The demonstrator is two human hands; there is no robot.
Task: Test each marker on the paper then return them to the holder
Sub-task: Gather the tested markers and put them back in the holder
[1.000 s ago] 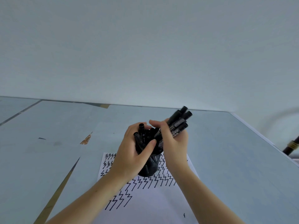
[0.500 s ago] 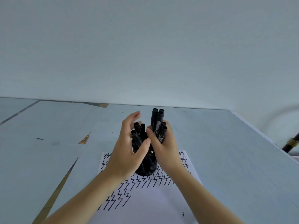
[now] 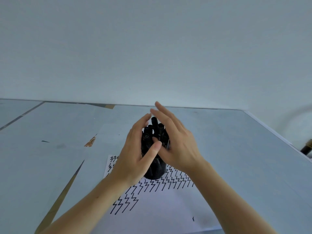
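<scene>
A second ago the right hand (image 3: 177,146) held a bundle of black markers (image 3: 156,132) tilted over the mesh holder (image 3: 157,169); half a second ago it held them upright above it. Now the bundle stands inside the holder with the other markers, and the right hand's grip is released, fingers straightened beside them. The left hand (image 3: 135,154) has also uncurled, its fingers straight against the markers.

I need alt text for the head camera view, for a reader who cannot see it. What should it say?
Two bare hands, left hand and right hand, cup a bundle of black markers standing in a black mesh holder, fingers straight. The holder stands on white paper covered in black zigzag test lines, on a grey table.
</scene>
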